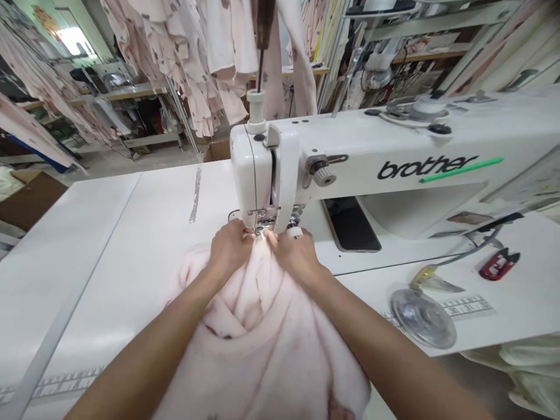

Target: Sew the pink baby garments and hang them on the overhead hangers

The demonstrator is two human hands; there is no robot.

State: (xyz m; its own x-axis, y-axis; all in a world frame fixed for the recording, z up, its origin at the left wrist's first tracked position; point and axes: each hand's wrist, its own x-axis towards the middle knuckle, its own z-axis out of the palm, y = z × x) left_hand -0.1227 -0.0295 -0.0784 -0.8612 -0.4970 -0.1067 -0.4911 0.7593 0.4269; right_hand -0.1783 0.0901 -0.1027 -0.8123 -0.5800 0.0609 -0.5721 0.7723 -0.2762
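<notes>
A pale pink fleecy garment [262, 344] lies bunched on the white sewing table [109, 233], running up to the needle of a white Brother sewing machine [394, 151]. My left hand [228, 248] grips the fabric just left of the presser foot [261, 228], fingers curled. My right hand [291, 251] pinches the same fabric just right of the foot, a white thimble-like band on one finger. Both hands sit close together at the needle. The fabric edge under the foot is hidden by my fingers.
A dark phone [352, 224] lies under the machine arm. To the right lie a clear round dish [422, 318], yellow-handled scissors [433, 280] and red thread snips [499, 263]. Pink garments [192, 52] hang behind the table. A cardboard box [30, 195] stands far left.
</notes>
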